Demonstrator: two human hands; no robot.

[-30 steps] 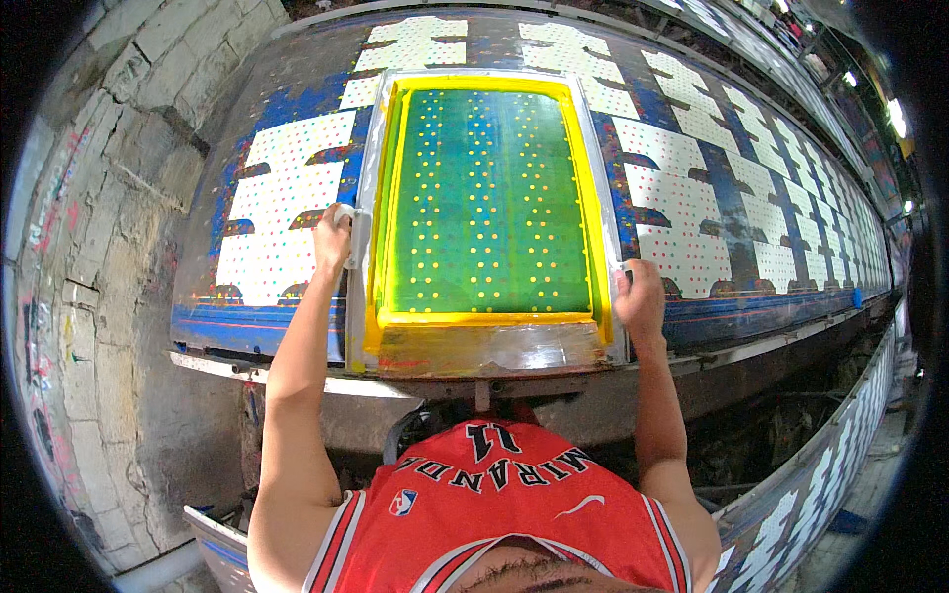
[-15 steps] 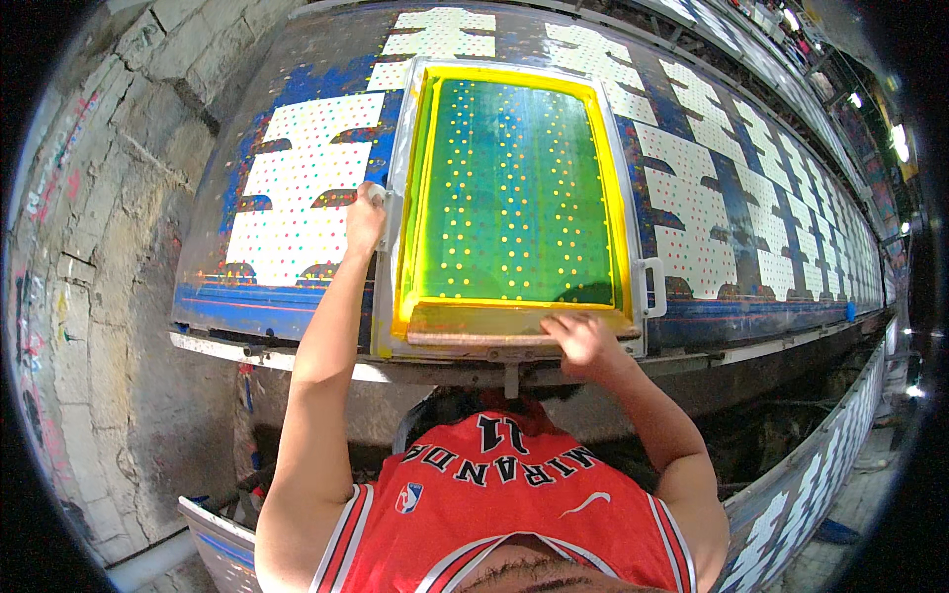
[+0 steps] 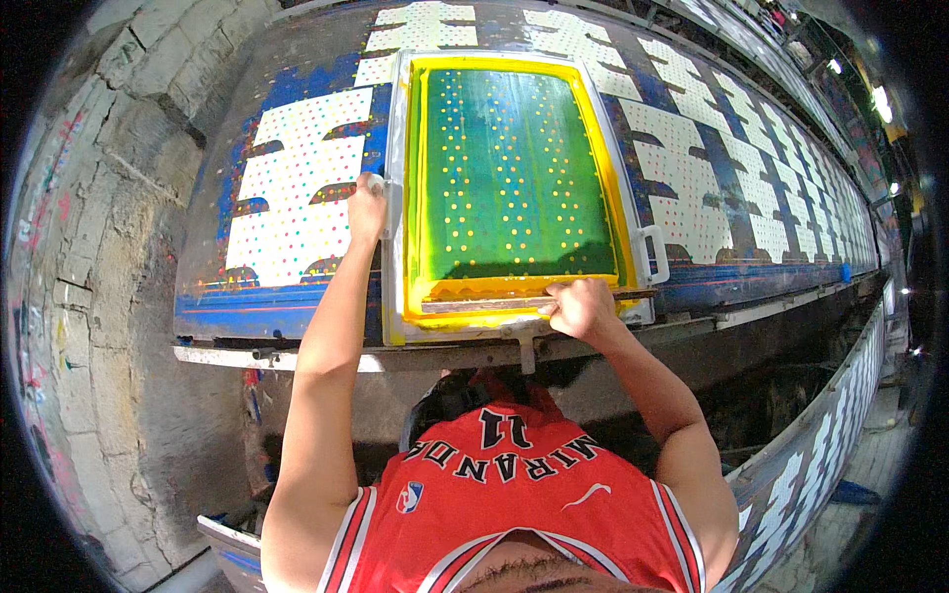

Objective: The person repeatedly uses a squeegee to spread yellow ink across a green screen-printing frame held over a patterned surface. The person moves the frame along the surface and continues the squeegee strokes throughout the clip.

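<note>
A printing screen (image 3: pixel 514 173) with a white frame, yellow border and green mesh dotted with small holes lies flat on a long printing table (image 3: pixel 297 316). My left hand (image 3: pixel 368 205) grips the handle on the frame's left side. My right hand (image 3: pixel 580 306) is closed on a long wooden squeegee (image 3: pixel 494 303) that lies across the near end of the mesh, in a pool of yellow ink. The white handle (image 3: pixel 652 255) on the frame's right side is free.
White fabric (image 3: pixel 297 193) with coloured dots and blue patches covers the table left and right of the screen, running far to the right. A rough stone wall (image 3: pixel 89 247) stands at the left. A second printed strip (image 3: pixel 820 455) runs along the lower right.
My right hand left the frame's right handle, moved left to the near edge and took hold of the squeegee. The screen sits further right on the table. My left hand kept its handle.
</note>
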